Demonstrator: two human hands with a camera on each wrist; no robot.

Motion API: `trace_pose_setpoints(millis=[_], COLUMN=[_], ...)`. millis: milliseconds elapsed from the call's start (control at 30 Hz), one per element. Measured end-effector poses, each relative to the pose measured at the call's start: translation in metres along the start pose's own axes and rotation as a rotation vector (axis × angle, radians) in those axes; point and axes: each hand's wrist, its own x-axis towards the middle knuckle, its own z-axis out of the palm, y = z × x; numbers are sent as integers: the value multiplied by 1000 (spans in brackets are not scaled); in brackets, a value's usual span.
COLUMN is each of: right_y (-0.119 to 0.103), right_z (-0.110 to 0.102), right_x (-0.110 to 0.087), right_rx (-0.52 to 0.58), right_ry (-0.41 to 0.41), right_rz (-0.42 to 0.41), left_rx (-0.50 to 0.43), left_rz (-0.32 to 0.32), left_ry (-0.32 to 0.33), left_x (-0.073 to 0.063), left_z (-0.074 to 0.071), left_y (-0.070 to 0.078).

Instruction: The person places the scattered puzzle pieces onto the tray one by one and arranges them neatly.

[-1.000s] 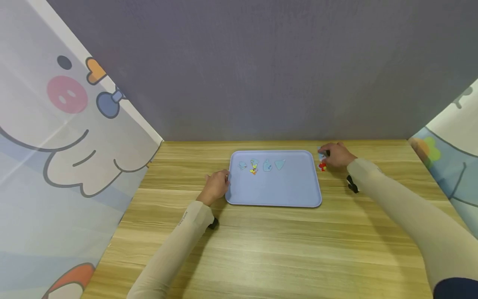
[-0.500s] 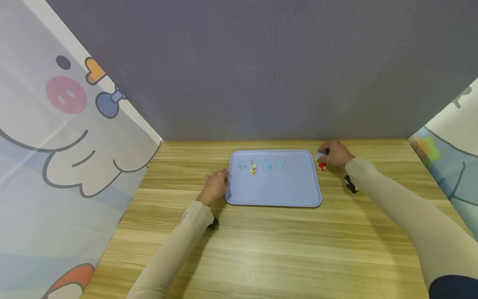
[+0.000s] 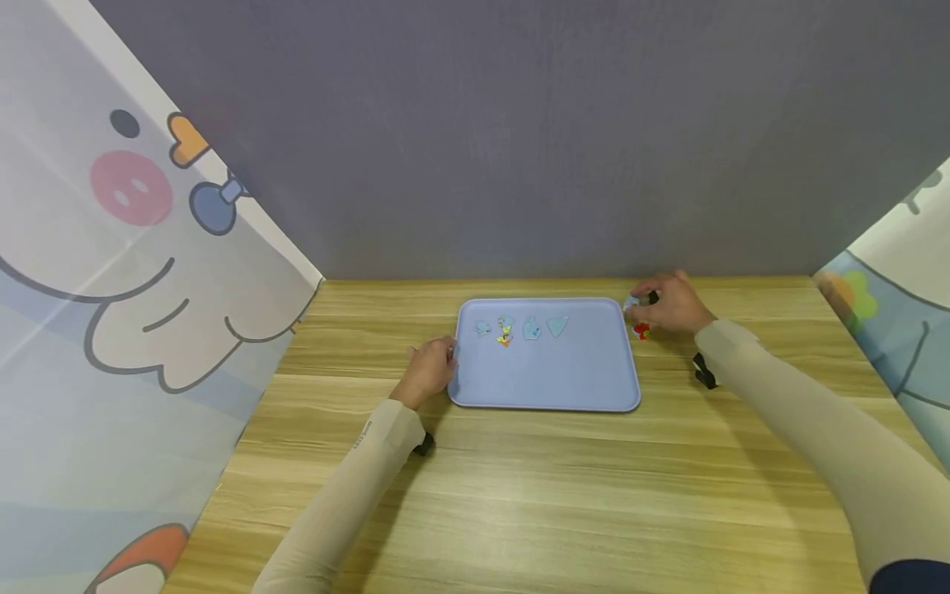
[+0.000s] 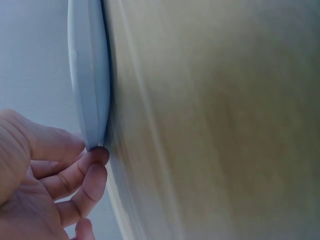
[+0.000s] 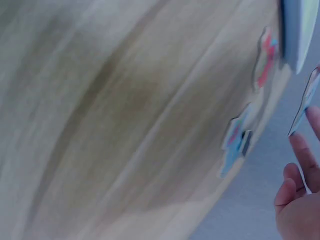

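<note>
Pinching a pale-blue piece (image 3: 632, 303) right of the head view's center, the right hand (image 3: 671, 306) holds it above the wooden surface (image 3: 557, 495). Left hand (image 3: 430, 367) grips the central blue tray (image 3: 545, 375) at its left edge.

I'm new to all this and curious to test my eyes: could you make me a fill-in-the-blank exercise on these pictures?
The left hand pinches the tray on its ____ side.
The right hand holds a flat piece near the tray's far ____ corner.
In the head view, the loose piece showing on the table is mostly ____.

Missing words: left; right; red.
</note>
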Motion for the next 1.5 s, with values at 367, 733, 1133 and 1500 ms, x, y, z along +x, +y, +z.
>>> trace_pose_setpoints(millis=[367, 733, 1133, 1500], right_y=[-37, -53, -71, -72], right_z=[10, 34, 51, 55], right_x=[0, 3, 10, 10], right_rx=[51, 17, -39, -80], right_ry=[8, -77, -150, -224], right_rz=[-145, -190, -136, -68], left_rx=[-19, -8, -3, 3], left_rz=[-7, -5, 7, 11], left_ry=[-3, -1, -2, 2], left_x=[-2, -1, 0, 0], left_z=[-3, -3, -2, -1], left_y=[-1, -2, -4, -3])
